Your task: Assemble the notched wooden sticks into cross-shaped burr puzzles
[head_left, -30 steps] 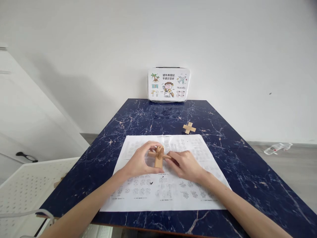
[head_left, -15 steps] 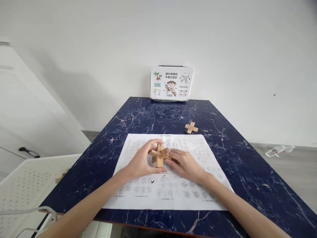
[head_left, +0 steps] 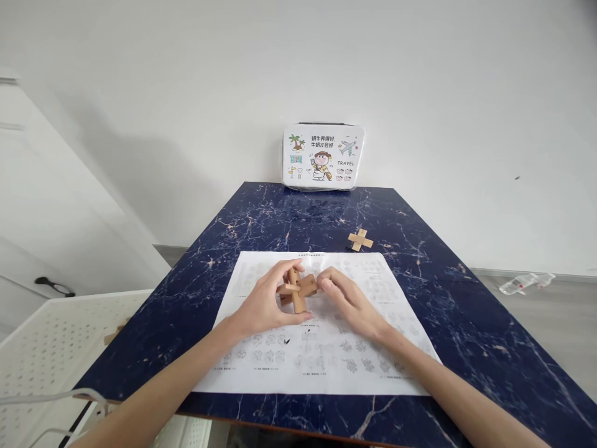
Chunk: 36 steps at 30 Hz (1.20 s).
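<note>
A wooden burr puzzle [head_left: 296,288] of crossed sticks stands on a printed paper sheet [head_left: 317,354] on the dark blue marble table [head_left: 466,323]. My left hand [head_left: 265,305] curls around its left side, thumb under the lower stick and fingers over the top. My right hand [head_left: 349,302] reaches in from the right, its fingertips touching the right end of the puzzle's cross stick. A second small wooden cross [head_left: 360,240] lies further back on the table, away from both hands.
A white tin box [head_left: 323,156] with cartoon pictures leans against the wall at the table's far edge. A white perforated basket [head_left: 51,348] sits at the lower left beside the table. A clear plastic bottle [head_left: 522,284] lies on the floor at right.
The puzzle has been turned and tilted in my left hand. My right hand's fingers have lifted from the paper up to the puzzle's right end.
</note>
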Tool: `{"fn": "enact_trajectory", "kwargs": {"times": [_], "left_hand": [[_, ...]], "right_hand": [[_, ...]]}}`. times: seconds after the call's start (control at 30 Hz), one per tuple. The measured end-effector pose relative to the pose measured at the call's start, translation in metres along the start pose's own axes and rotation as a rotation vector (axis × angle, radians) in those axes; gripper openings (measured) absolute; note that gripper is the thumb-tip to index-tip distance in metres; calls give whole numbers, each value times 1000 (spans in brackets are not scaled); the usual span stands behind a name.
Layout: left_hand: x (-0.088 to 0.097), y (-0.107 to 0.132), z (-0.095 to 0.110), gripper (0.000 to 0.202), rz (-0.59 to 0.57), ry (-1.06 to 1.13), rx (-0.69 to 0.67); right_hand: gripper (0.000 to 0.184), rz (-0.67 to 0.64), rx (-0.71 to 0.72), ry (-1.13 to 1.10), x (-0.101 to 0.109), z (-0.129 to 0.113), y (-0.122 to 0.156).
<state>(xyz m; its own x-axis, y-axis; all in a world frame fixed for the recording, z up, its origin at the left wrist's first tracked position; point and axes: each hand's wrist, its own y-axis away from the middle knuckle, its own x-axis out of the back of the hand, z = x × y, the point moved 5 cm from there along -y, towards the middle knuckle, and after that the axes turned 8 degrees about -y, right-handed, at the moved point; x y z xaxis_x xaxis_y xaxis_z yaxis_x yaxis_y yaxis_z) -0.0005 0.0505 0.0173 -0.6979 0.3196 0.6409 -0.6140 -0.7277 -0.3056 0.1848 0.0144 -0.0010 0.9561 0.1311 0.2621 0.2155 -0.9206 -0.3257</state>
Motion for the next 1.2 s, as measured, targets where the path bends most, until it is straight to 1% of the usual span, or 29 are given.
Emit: {"fn": "enact_trajectory", "kwargs": {"times": [0.07, 0.1, 0.17, 0.23, 0.33, 0.47, 0.53, 0.6, 0.7, 0.83, 0.97, 1.07, 1.2], "left_hand": [[-3, 2, 1, 94, -20, -49, -39], [-4, 3, 1, 98, -31, -79, -62], [-5, 5, 2, 101, -55, -125, -98], [-6, 5, 3, 102, -86, -131, -105], [-7, 4, 2, 103, -109, -107, -67], [-6, 1, -1, 100, -90, -85, -21], [-6, 0, -3, 99, -95, -78, 7], [-7, 0, -5, 98, -102, -81, 27], [-8, -1, -5, 93, -97, -88, 23], [-12, -2, -7, 89, -96, -53, 47], [-15, -1, -10, 96, -112, -40, 51], [-15, -1, -10, 97, -111, -45, 40], [-14, -2, -10, 94, -96, -53, 38]], "right_hand": [[38, 47, 17, -14, 3, -2, 1], [40, 51, 12, -16, 3, -2, 2], [43, 11, -40, -33, -1, -1, 2], [45, -64, -128, -68, -7, 4, 3], [47, -125, -213, -168, -12, 9, 3], [49, -134, -279, -287, -11, 15, 2], [49, -121, -298, -273, -10, 18, 2], [50, -92, -294, -203, -9, 19, 2], [52, -77, -295, -113, -6, 21, 1], [53, -163, -377, -192, -5, 24, 1], [53, -234, -472, -314, -6, 22, 4], [52, -219, -499, -390, -8, 23, 5], [46, -137, -500, -490, -9, 30, 5]]}}
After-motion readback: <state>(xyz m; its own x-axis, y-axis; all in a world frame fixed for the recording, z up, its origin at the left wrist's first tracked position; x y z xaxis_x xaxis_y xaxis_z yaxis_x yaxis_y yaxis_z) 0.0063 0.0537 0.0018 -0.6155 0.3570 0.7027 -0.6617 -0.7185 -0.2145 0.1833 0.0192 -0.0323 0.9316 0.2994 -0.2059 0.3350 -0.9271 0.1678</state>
